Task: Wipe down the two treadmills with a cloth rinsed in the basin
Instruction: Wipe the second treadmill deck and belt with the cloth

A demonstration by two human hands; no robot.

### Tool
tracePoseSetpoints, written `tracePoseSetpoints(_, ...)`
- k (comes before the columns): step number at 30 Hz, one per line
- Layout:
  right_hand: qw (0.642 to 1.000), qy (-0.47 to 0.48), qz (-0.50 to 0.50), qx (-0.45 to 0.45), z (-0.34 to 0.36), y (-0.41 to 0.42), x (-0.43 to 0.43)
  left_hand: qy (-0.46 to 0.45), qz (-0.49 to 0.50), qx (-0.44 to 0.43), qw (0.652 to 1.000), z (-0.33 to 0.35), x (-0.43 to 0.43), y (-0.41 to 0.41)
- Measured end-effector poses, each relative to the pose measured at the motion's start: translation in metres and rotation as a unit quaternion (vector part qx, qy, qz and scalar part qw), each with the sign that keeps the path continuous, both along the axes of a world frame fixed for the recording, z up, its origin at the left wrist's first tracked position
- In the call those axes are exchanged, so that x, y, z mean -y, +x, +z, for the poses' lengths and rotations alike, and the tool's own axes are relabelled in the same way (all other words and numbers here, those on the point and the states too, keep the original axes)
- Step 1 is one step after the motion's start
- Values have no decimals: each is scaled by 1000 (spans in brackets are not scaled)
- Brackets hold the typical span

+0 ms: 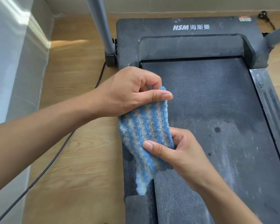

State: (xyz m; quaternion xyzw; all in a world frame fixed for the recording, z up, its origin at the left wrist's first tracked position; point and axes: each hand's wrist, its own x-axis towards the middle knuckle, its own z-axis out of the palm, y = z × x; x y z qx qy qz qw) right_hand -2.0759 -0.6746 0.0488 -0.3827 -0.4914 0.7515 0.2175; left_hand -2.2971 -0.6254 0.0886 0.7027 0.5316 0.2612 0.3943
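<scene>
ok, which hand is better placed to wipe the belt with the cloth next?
Right, probably. The right hand pinches the blue striped cloth over the dusty treadmill belt; the left hand pinches its top corner out at the treadmill's left edge.

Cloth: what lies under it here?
The cloth, held by the left hand and right hand, hangs over the treadmill's left side rail and the belt edge. The rail stretch directly beneath it is covered.
</scene>
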Motion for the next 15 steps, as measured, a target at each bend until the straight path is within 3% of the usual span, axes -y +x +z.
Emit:
tracePoseSetpoints(6, 999, 42, 1, 0, 11, 3, 10, -149, -16, -61, 987, -32, 1, 0)
tracePoseSetpoints(11, 999, 35, -32, 3, 3, 13, 3, -90, 61, 162, 981, -45, 32, 4)
tracePoseSetpoints(15, 998, 38, -35, 23, 0, 19, -5, -144, 3, 183, 973, -32, 45, 1)
